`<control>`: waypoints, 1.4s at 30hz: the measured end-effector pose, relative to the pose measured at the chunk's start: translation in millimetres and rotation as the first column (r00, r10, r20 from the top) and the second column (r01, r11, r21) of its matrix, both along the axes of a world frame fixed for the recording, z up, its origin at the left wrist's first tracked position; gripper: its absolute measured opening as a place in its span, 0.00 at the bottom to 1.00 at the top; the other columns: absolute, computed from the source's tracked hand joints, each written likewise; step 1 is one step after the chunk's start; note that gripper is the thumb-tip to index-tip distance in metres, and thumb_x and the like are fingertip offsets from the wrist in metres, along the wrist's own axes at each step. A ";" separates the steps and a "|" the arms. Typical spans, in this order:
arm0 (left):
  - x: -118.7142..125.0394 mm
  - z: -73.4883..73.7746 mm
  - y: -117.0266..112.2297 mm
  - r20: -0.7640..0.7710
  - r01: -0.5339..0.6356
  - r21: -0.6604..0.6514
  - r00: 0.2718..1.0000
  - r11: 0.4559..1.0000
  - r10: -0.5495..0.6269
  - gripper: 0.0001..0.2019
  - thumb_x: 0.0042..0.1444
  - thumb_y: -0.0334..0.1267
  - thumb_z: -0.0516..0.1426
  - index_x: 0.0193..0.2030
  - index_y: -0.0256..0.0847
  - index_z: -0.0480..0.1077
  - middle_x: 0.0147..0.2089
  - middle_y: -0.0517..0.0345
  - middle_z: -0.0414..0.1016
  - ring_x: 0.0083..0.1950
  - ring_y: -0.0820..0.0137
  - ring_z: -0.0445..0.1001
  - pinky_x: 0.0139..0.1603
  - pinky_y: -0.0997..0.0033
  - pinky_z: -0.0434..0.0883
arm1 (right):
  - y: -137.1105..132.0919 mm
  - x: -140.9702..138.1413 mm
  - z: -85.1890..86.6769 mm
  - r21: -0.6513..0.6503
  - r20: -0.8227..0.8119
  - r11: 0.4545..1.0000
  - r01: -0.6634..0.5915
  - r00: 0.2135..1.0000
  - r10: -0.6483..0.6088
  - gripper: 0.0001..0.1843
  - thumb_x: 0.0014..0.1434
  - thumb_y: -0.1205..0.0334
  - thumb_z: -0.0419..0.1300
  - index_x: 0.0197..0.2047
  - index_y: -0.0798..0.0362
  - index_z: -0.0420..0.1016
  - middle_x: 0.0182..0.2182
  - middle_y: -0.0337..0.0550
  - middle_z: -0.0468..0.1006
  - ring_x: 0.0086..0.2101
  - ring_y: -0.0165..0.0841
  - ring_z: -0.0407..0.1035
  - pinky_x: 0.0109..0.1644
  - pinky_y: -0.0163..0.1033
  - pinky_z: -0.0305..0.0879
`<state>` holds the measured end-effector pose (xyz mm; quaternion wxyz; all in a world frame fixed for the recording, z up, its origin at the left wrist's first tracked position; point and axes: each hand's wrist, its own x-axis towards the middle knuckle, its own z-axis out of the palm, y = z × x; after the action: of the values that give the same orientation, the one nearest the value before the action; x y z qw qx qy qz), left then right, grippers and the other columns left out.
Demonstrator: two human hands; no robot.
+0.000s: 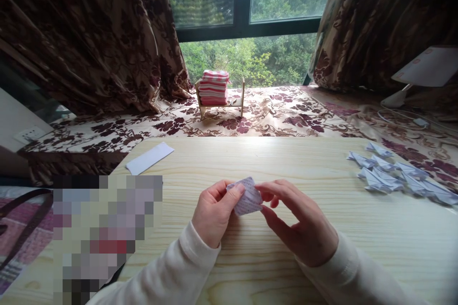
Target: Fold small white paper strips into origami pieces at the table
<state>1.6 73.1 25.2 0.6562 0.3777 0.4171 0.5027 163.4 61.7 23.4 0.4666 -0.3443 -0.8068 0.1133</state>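
Note:
My left hand (214, 209) is closed on a small playing card (248, 200) with rounded corners and a pale purple dotted back. Its thumb lies flat across the card's face; the other fingers are mostly hidden behind. Whether this is a single card or a thin stack, I cannot tell. From the other side, my right hand (300, 219) takes the card's right edge between index finger and thumb, one fingertip at each corner. The card is tilted and held just above the wooden table (250, 257).
Several folded white paper pieces (379, 178) lie at the table's right. A white paper strip (150, 157) is at the far left, above a pixelated area (107, 238). Behind stand a small wooden rack (243, 97) with folded red-striped cloths (213, 88) and a lamp (427, 66).

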 end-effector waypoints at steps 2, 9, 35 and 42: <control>0.0 1.6 -0.3 -0.019 0.028 0.021 0.999 0.999 -0.027 0.12 0.46 0.42 0.63 0.32 0.34 0.77 0.28 0.55 0.77 0.32 0.69 0.73 0.40 0.68 0.70 | -0.6 0.5 -0.2 -0.001 0.003 1.000 0.001 1.000 -0.001 0.20 0.56 0.76 0.53 0.51 0.52 0.65 0.33 0.42 0.73 0.31 0.31 0.67 0.34 0.37 0.69; 0.4 7.0 -2.9 -0.141 0.046 0.053 0.989 0.998 -0.038 0.10 0.48 0.41 0.62 0.30 0.35 0.78 0.27 0.57 0.78 0.30 0.71 0.71 0.33 0.74 0.67 | -0.4 4.9 -0.4 0.022 0.039 0.999 0.039 0.998 -0.040 0.17 0.57 0.74 0.53 0.49 0.52 0.67 0.36 0.46 0.72 0.33 0.32 0.68 0.34 0.38 0.70; 1.3 8.4 -7.2 -0.203 0.120 0.108 0.974 0.987 -0.097 0.10 0.53 0.39 0.59 0.35 0.34 0.79 0.30 0.54 0.79 0.33 0.68 0.73 0.37 0.72 0.70 | 0.1 2.7 2.6 -0.079 -0.060 0.997 -0.002 0.998 -0.003 0.06 0.58 0.72 0.56 0.36 0.53 0.71 0.28 0.41 0.71 0.26 0.28 0.65 0.28 0.33 0.65; 1.1 9.5 -9.0 -0.265 0.150 0.138 0.958 0.979 -0.109 0.11 0.53 0.38 0.58 0.34 0.31 0.78 0.30 0.52 0.78 0.34 0.66 0.72 0.38 0.69 0.69 | -0.9 1.1 2.2 -0.177 -0.121 0.984 -0.008 0.993 -0.013 0.04 0.58 0.71 0.56 0.32 0.55 0.70 0.24 0.40 0.69 0.24 0.26 0.62 0.26 0.33 0.62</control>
<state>2.7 64.1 34.7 0.5968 0.5165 0.4316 0.4368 164.5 60.8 25.6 0.4825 -0.3780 -0.7631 0.2050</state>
